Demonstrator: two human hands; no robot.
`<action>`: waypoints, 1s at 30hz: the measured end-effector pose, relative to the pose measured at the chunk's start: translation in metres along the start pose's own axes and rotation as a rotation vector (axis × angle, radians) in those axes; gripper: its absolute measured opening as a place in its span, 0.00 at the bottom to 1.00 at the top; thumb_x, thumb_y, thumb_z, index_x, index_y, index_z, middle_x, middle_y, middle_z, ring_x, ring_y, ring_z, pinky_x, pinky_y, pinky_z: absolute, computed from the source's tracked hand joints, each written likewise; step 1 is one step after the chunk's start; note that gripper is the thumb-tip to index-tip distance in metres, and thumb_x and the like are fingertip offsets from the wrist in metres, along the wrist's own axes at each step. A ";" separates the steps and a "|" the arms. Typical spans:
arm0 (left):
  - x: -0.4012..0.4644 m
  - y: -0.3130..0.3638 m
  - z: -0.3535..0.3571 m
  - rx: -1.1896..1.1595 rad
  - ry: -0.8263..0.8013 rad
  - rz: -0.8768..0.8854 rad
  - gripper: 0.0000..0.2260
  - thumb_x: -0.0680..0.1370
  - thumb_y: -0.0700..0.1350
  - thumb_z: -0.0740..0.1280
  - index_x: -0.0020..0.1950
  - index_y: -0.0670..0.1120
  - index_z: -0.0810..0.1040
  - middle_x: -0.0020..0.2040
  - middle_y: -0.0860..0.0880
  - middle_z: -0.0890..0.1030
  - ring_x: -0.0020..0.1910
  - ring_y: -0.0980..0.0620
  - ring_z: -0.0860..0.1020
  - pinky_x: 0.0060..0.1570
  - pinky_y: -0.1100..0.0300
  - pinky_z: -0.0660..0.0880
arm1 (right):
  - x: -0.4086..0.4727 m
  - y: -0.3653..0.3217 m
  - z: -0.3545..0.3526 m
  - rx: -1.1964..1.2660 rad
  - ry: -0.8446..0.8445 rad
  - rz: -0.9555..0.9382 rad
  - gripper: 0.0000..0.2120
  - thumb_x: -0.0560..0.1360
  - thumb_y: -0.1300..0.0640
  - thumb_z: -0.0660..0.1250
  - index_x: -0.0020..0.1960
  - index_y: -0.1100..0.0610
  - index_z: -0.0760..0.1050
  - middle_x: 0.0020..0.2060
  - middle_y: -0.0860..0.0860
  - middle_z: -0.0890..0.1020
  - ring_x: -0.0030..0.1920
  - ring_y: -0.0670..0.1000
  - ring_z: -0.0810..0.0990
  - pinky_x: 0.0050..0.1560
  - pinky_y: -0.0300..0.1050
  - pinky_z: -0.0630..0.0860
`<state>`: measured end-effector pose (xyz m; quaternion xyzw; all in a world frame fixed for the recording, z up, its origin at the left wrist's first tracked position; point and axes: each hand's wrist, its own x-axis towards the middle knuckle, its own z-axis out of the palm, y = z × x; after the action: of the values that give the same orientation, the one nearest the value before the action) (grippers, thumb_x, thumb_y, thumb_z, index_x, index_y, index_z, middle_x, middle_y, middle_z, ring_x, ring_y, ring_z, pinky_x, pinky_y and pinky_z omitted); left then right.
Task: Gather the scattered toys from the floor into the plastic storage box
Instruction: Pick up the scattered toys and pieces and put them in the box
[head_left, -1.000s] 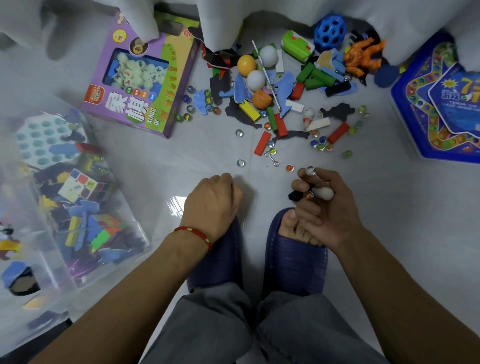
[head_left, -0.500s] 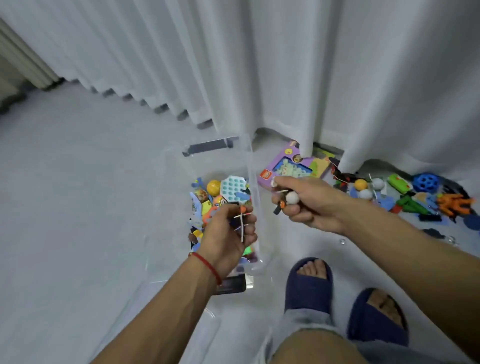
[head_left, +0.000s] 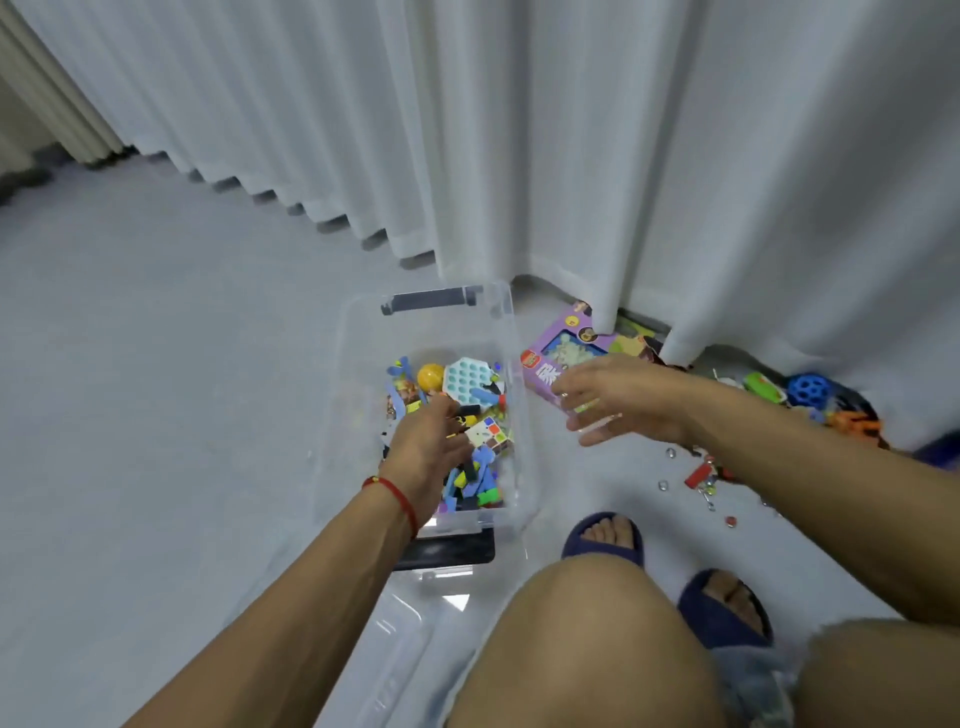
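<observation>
The clear plastic storage box (head_left: 511, 332) stands on the grey floor, partly filled with toys: a yellow ball (head_left: 430, 375), a pale blue bubble board (head_left: 467, 379), a puzzle cube (head_left: 491, 434) and foam pieces. My left hand (head_left: 423, 444) is down inside the box, back towards me, fingers hidden over the toys. My right hand (head_left: 618, 400) hovers just right of the box rim, blurred, fingers spread, nothing seen in it. Loose toys lie at the right: a blue holed ball (head_left: 808, 389), a green toy (head_left: 761, 384), a red block (head_left: 696, 475), marbles (head_left: 670, 453).
A purple boxed game (head_left: 545, 364) lies against the box's right side, half under the white curtain (head_left: 571, 156). The box's clear lid (head_left: 395, 639) lies on the floor near my knees. My feet in dark blue slippers (head_left: 602, 535) stand right of the box.
My view swung from the toy pile to the box. Both hands carried small pieces over; the left dropped lower into the box, the right opened and no longer shows the white piece.
</observation>
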<state>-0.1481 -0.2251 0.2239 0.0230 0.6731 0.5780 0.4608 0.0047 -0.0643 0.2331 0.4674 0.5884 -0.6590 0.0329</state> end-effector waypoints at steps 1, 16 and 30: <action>0.003 -0.006 0.010 0.025 -0.015 0.015 0.06 0.79 0.42 0.61 0.48 0.42 0.76 0.38 0.45 0.76 0.36 0.48 0.72 0.39 0.59 0.74 | -0.002 0.015 -0.019 -0.021 0.047 0.023 0.14 0.79 0.54 0.67 0.60 0.60 0.75 0.53 0.58 0.80 0.48 0.56 0.81 0.50 0.53 0.82; 0.106 -0.205 0.198 1.112 -0.476 0.226 0.14 0.77 0.42 0.67 0.62 0.49 0.76 0.59 0.48 0.78 0.54 0.49 0.78 0.54 0.58 0.76 | 0.021 0.312 -0.129 -0.382 0.582 0.277 0.15 0.77 0.55 0.68 0.63 0.55 0.75 0.60 0.55 0.79 0.56 0.54 0.78 0.57 0.47 0.75; 0.201 -0.250 0.260 1.391 -0.476 0.691 0.26 0.76 0.43 0.71 0.72 0.48 0.67 0.63 0.43 0.69 0.53 0.47 0.73 0.51 0.64 0.68 | 0.129 0.328 -0.103 -0.601 0.832 -0.046 0.18 0.73 0.59 0.74 0.60 0.62 0.74 0.55 0.59 0.75 0.49 0.58 0.79 0.44 0.50 0.81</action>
<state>0.0302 0.0026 -0.0713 0.6332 0.7170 0.1165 0.2673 0.1866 -0.0157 -0.0817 0.6468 0.7254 -0.2195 -0.0855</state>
